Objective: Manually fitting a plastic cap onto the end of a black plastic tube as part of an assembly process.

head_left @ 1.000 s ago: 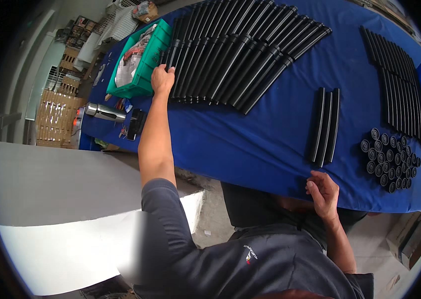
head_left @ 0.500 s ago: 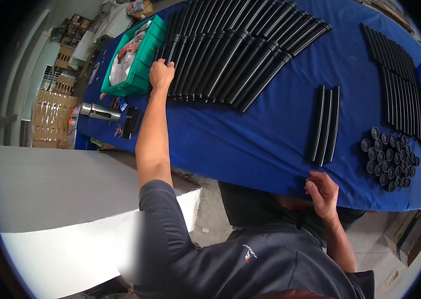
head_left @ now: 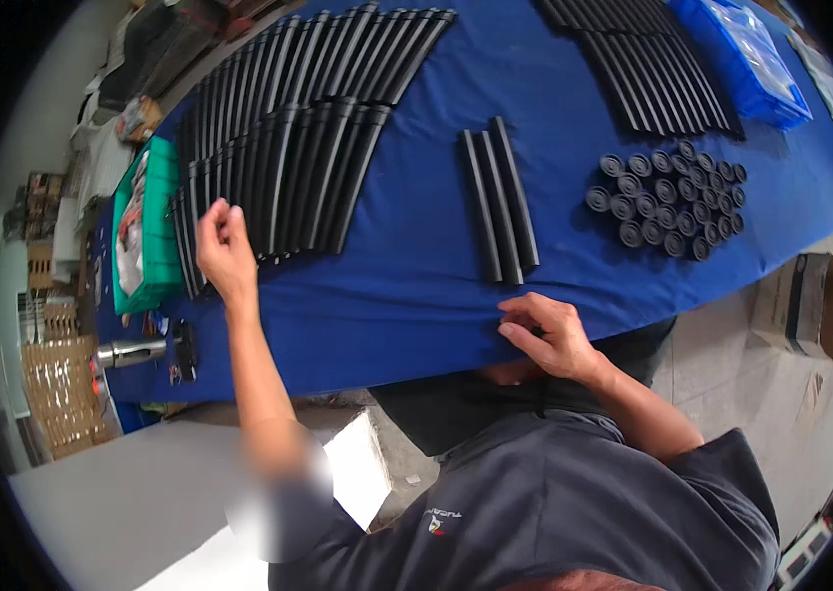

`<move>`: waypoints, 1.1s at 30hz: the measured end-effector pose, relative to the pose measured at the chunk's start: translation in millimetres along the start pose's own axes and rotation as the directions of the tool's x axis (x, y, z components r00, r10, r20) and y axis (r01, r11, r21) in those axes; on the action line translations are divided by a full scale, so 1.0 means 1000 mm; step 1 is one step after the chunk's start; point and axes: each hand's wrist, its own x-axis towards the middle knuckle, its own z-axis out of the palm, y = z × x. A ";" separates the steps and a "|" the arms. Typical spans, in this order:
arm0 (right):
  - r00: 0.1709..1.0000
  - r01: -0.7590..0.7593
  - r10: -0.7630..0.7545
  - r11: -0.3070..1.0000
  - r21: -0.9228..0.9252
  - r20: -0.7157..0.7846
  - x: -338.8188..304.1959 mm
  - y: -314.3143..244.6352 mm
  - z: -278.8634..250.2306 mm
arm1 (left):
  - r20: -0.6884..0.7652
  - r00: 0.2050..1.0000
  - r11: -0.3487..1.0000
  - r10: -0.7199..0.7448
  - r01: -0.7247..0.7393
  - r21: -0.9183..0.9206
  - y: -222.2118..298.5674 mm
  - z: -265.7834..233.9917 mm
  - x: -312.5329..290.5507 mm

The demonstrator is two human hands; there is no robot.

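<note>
My left hand [head_left: 226, 254] is over the left part of a fanned row of black tubes [head_left: 278, 182], near its front ends. Its fingers are loosely bent and a little apart, with nothing seen in them. Close to the table's front edge, my right hand [head_left: 549, 335] has curled fingers and its thumb apart from them; no held thing shows. Just beyond it lie three separate black tubes [head_left: 501, 202], side by side. To their right stands a cluster of round black caps [head_left: 667, 192] with ringed tops.
A green crate [head_left: 162, 227] holding crumpled material stands left of the tubes, with a steel flask [head_left: 131, 353] nearer me. More thin black tubes [head_left: 648, 79] lie at the far right beside a blue bin [head_left: 781, 108]. A cardboard box [head_left: 800, 305] sits on the floor.
The view has swung, so the table's things appear shifted left. My left hand has come off the row's left edge to a spot over the tubes. My right hand stays near the table edge.
</note>
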 end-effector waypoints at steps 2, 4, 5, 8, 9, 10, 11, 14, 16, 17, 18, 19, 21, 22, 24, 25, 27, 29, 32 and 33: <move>1.000 0.020 -0.019 0.999 0.027 -0.015 -0.002 0.000 0.001 | 0.092 0.995 0.984 0.021 -0.004 -0.177 0.044 0.017 -0.034; 1.000 0.011 -0.010 0.999 0.033 -0.007 -0.002 -0.002 0.002 | 0.235 0.971 0.963 0.043 0.022 -0.268 0.086 0.034 -0.070; 1.000 0.009 -0.009 1.000 0.021 -0.001 0.000 -0.003 0.002 | 0.255 0.956 0.954 0.145 -0.067 -0.291 0.101 0.044 -0.084; 1.000 0.017 -0.017 1.000 0.022 0.001 0.002 -0.005 0.006 | 0.330 0.923 0.927 0.198 -0.067 -0.368 0.129 0.078 -0.120; 1.000 0.030 -0.030 0.999 0.036 0.001 0.002 -0.005 0.005 | 0.334 0.907 0.922 0.255 -0.124 -0.367 0.139 0.086 -0.124; 1.000 0.026 -0.026 0.999 0.033 -0.003 0.002 -0.005 0.005 | 0.337 0.889 0.913 0.311 -0.181 -0.365 0.147 0.092 -0.127; 1.000 0.029 -0.029 0.999 0.040 -0.002 0.002 -0.004 0.005 | 0.360 0.871 0.912 0.335 -0.203 -0.357 0.151 0.098 -0.130; 0.999 0.039 -0.038 0.998 0.057 -0.014 0.002 -0.003 0.003 | 0.398 0.829 0.902 0.394 -0.265 -0.341 0.160 0.107 -0.132; 0.999 0.041 -0.041 0.998 0.045 0.002 0.002 -0.004 0.002 | 0.441 0.773 0.887 0.457 -0.362 -0.286 0.155 0.111 -0.134; 0.999 0.042 -0.042 0.998 0.047 -0.003 0.002 -0.004 0.002 | 0.391 0.790 0.878 0.472 -0.379 -0.293 0.153 0.112 -0.135; 0.999 0.047 -0.046 0.998 0.052 -0.008 0.001 -0.004 0.002 | 0.391 0.788 0.875 0.476 -0.382 -0.296 0.152 0.111 -0.133; 0.999 0.051 -0.051 0.997 0.056 -0.014 0.000 -0.004 0.001 | 0.381 0.833 0.907 0.402 -0.306 -0.290 0.151 0.109 -0.132; 0.998 0.067 -0.066 0.996 0.063 -0.025 0.000 0.000 0.002 | 0.272 0.900 0.927 0.341 -0.273 -0.259 0.147 0.110 -0.126; 0.996 0.083 -0.081 0.994 0.071 -0.032 0.000 0.000 0.002 | 0.329 0.925 0.972 0.191 -0.131 -0.198 0.146 0.109 -0.127; 0.995 0.084 -0.082 0.996 0.028 -0.054 -0.002 -0.004 -0.002 | 0.451 0.892 0.989 0.047 0.022 -0.146 0.148 0.111 -0.126; 0.993 0.083 -0.084 0.996 -0.012 -0.080 -0.002 -0.007 -0.006 | 0.443 0.896 0.989 0.040 0.028 -0.146 0.145 0.113 -0.125; 0.934 0.244 -0.317 0.904 -0.351 -0.166 0.007 -0.013 -0.030 | 0.419 0.903 0.984 0.097 -0.023 -0.178 0.139 0.119 -0.128; 0.892 0.195 -0.414 0.714 -0.672 -0.180 0.024 -0.029 -0.062 | 0.418 0.901 0.986 0.116 -0.054 -0.158 0.137 0.118 -0.128; 0.926 0.004 -0.348 0.392 -0.920 -0.145 0.052 -0.036 -0.090 | 0.415 0.901 0.988 0.124 -0.074 -0.135 0.132 0.118 -0.129; 0.957 -0.022 -0.264 0.354 -0.935 -0.122 0.055 -0.028 -0.096 | 0.414 0.901 0.988 0.126 -0.074 -0.138 0.133 0.119 -0.129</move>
